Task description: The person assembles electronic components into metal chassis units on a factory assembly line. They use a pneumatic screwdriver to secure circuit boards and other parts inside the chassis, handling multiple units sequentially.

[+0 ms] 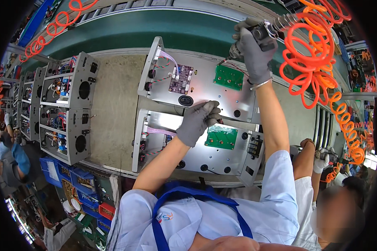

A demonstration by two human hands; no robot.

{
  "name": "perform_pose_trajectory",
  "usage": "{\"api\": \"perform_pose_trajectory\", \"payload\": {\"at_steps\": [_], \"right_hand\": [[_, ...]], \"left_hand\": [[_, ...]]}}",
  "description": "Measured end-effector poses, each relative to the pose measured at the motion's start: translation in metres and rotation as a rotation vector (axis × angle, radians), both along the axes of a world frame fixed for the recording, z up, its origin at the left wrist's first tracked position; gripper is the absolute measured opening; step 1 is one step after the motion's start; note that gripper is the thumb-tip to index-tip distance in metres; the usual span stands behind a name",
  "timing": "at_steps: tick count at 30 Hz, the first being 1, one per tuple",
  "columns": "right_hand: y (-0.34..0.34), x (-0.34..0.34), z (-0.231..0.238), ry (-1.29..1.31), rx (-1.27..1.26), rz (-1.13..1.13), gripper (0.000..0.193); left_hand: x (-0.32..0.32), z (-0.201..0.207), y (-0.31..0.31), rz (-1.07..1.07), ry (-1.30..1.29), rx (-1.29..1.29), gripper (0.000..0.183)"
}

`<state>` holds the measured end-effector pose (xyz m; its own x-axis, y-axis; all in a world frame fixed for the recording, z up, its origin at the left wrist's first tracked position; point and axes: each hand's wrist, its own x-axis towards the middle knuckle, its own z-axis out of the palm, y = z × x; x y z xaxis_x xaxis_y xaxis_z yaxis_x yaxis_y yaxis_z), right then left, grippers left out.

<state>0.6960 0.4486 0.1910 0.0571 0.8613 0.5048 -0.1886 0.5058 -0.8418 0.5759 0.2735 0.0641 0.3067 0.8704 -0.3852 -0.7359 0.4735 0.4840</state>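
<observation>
My right hand (pixel 255 56), in a grey glove, is wrapped round an air screwdriver (pixel 264 32). The driver's bit points down at the far left corner of a green circuit board (pixel 229 78) in the far metal chassis (pixel 206 93); whether it touches a screw is too small to tell. A purple circuit board (pixel 181 78) with wires sits left of that board. Above the gap between this chassis and the near metal chassis (pixel 188 158), my gloved left hand (pixel 197 123) is closed, fingertips pinched together. What it holds, if anything, cannot be made out. Beside it lies another green board (pixel 221 137).
Orange coiled air hoses (pixel 310 58) hang at the right, joined to the driver. Finished-looking grey chassis units (pixel 67 125) stand in rows at left. Blue bins (pixel 90 201) of small parts sit lower left. Another person's gloved hand (pixel 322 159) is at right. A green strip (pixel 184 31) runs behind.
</observation>
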Motion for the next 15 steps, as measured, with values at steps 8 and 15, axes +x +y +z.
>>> {"api": "perform_pose_trajectory", "payload": {"at_steps": [8, 15], "right_hand": [[0.011, 0.0, -0.003, -0.058, 0.007, 0.07, 0.021], [-0.051, 0.015, 0.037, 0.034, -0.041, 0.207, 0.025]], "left_hand": [[0.006, 0.005, 0.008, 0.056, 0.041, 0.031, 0.036], [0.009, 0.014, 0.031, 0.239, -0.085, -0.119, 0.028]]}}
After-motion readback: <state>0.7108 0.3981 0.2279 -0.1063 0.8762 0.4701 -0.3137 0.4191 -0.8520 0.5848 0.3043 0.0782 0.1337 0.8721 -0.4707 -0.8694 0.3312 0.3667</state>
